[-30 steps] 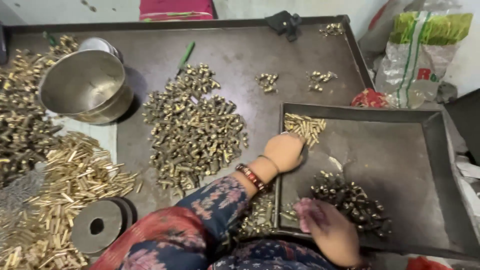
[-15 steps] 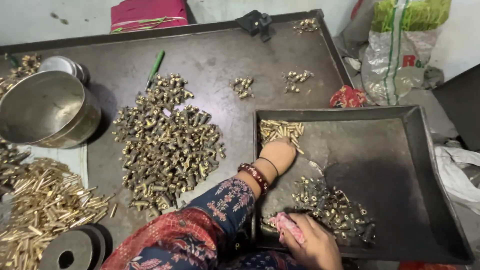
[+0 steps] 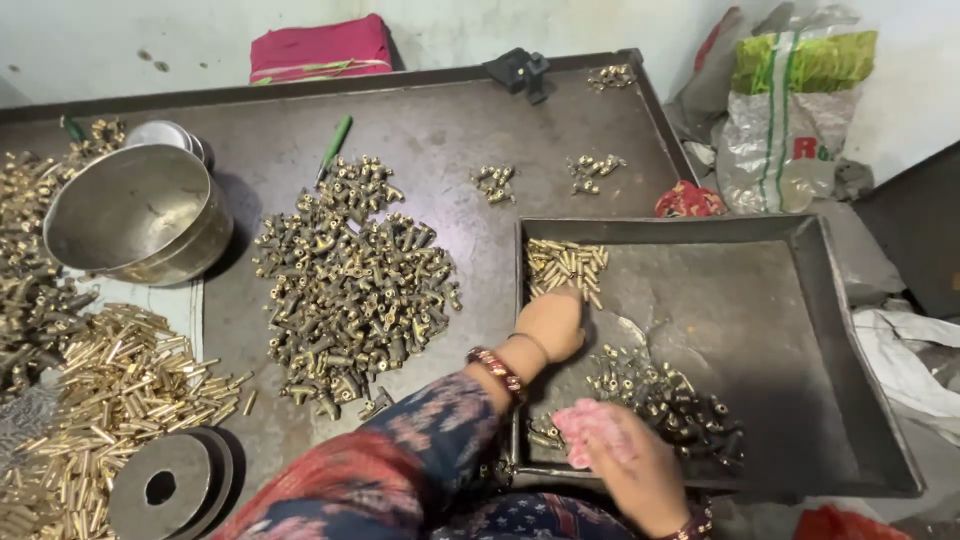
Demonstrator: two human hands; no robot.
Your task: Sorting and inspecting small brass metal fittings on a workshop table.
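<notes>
A dark metal tray (image 3: 800, 300) lies at the right of the table. A small stack of brass pins (image 3: 565, 265) sits in its far left corner. My left hand (image 3: 555, 322), with bangles at the wrist, rests just below that stack, its fingertips curled against the pins and hidden from me. A heap of dark small fittings (image 3: 665, 395) lies near the tray's front. My right hand (image 3: 620, 460) hovers at the front left of this heap, its pinkish palm turned up and its fingers spread. A few fittings lie under it.
A big pile of dark fittings (image 3: 350, 285) covers the table's middle. At the left are a steel bowl (image 3: 135, 215), bright brass pins (image 3: 110, 385) and round metal discs (image 3: 165, 485). A green pen (image 3: 335, 143), a red cloth (image 3: 320, 48) and plastic bags (image 3: 790, 110) lie further back.
My right hand has slid left along the tray's front edge. My left hand has stayed by the brass pins. The view has shifted a little.
</notes>
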